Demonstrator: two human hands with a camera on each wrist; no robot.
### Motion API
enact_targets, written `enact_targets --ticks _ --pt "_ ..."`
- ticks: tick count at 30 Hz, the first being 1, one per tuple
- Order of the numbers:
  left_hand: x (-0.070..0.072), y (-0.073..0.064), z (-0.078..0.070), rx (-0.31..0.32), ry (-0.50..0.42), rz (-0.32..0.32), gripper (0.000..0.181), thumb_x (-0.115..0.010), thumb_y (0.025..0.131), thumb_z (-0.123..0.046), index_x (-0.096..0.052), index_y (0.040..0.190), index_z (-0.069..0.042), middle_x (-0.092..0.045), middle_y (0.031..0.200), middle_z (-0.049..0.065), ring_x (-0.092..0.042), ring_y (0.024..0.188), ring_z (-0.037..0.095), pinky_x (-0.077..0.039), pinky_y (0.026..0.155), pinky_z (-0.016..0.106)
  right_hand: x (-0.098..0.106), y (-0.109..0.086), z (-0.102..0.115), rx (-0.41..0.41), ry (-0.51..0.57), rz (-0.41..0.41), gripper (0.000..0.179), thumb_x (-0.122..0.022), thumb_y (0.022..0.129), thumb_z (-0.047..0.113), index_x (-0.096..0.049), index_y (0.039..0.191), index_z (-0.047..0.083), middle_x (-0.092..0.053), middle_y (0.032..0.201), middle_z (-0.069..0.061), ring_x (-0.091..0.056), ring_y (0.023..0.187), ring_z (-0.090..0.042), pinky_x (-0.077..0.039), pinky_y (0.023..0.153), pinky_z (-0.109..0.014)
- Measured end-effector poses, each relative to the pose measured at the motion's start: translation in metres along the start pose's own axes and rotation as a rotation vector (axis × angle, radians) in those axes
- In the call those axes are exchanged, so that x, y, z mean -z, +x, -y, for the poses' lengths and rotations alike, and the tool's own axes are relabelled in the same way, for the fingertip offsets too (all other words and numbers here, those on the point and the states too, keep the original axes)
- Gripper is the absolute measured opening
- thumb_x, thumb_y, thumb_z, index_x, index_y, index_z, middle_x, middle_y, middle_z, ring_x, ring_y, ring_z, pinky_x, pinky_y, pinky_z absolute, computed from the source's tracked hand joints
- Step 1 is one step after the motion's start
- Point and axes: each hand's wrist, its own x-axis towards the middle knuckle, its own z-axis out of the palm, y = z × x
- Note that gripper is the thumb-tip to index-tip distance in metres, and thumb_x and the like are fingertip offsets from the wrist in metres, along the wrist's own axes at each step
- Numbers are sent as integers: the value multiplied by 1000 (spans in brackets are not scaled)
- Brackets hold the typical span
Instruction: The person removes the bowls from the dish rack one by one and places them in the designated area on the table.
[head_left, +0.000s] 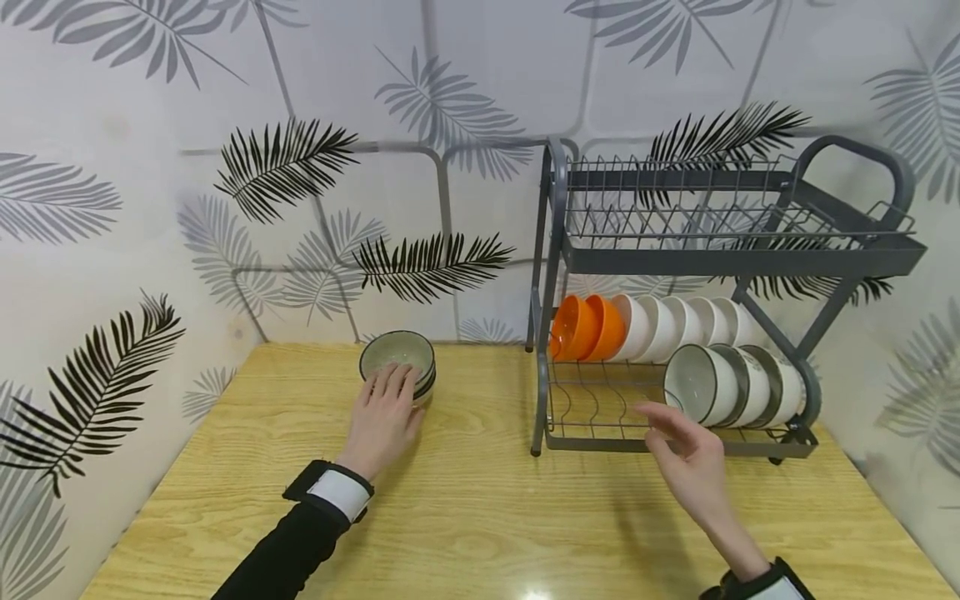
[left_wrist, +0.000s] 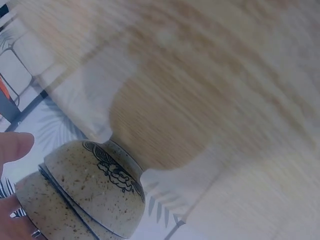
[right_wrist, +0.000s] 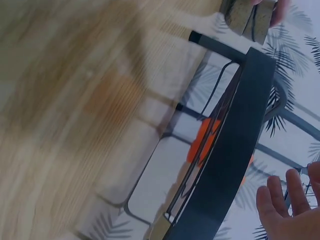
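In the head view, the left hand [head_left: 384,412] rested extended fingers on the stacked bowls [head_left: 398,357] on the bench [head_left: 480,517] while the right hand [head_left: 686,454] hovered open before the rack [head_left: 558,250], so lifting called for a firm rim grip; the left wrist view showed fingertips [left_wrist: 15,145] beside the bowls [left_wrist: 95,192]; the right wrist view showed spread, empty fingers [right_wrist: 287,200].

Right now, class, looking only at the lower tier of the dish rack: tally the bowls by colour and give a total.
Lower tier of the dish rack:
orange bowls: 2
white bowls: 5, as far as their overlap lets me tell
speckled grey-green bowls: 3
Total: 10
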Motion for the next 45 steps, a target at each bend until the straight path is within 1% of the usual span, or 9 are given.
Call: enact_targets --ticks 4,7,11,13,15,22,30,39,45 --pt "2 -3 -3 -17 -14 -14 61 -72 80 -25 -52 133 -2 -51 134 19 -40 128 37 -37 104 54 7 6 -6 115 -104 -76 35 -58 75 -27 -68 103 -9 -65 109 -26 -56 107 -1 -42 87 -5" --pt "3 -6 -6 -29 -41 -19 61 -72 81 -24 -51 134 -3 -49 136 19 -39 129 37 -37 104 55 12 10 -8 138 -191 -135 36 -60 73 -25 -70 103 -6 -64 112 -25 -57 112 -16 -38 92 -11" --pt "6 -12 -8 -53 -69 -22 61 -71 80 -23 -51 134 -3 -49 136 19 -38 129 37 -36 105 54 18 17 -11 145 -254 -169 38 -61 70 -23 -70 103 -5 -60 118 -26 -52 111 -42 -42 91 -48" --pt "9 -14 -10 -70 -78 -19 63 -72 79 -23 -50 134 -3 -49 137 18 -37 130 37 -35 107 53 20 21 -13 145 -280 -171 38 -60 70 -23 -68 103 -6 -57 122 -27 -48 113 -47 -39 84 -65" --pt "12 -15 -13 -85 -86 -9 64 -72 79 -25 -49 135 -3 -47 138 18 -36 131 36 -33 108 52 23 23 -16 145 -306 -170 39 -60 68 -23 -67 103 -7 -54 125 -28 -44 116 -49 -36 82 -72" --pt "20 -18 -21 -108 -131 -8 68 -73 81 -27 -46 138 -1 -43 142 19 -31 135 35 -32 109 53 28 29 -28 148 -409 -122 38 -59 71 -17 -64 107 -9 -46 134 -29 -39 124 -46 -37 85 -71" --pt "25 -22 -27 -138 -159 11 68 -71 82 -29 -45 138 -2 -40 146 19 -24 139 31 -28 112 52 31 34 -43 158 -522 -55 42 -60 68 -16 -62 110 -9 -41 138 -31 -36 125 -50 -36 87 -73" --pt "29 -24 -31 -134 -159 28 69 -70 83 -30 -43 141 -3 -35 149 17 -18 141 29 -21 115 48 31 42 -51 160 -637 19 45 -63 67 -14 -60 111 -10 -40 138 -32 -33 126 -51 -32 96 -71" --pt "29 -26 -33 -145 -170 28 68 -69 84 -30 -43 141 -2 -34 150 16 -18 142 29 -25 114 50 30 47 -54 166 -690 43 45 -62 66 -15 -59 110 -11 -41 135 -34 -35 124 -52 -32 98 -69"
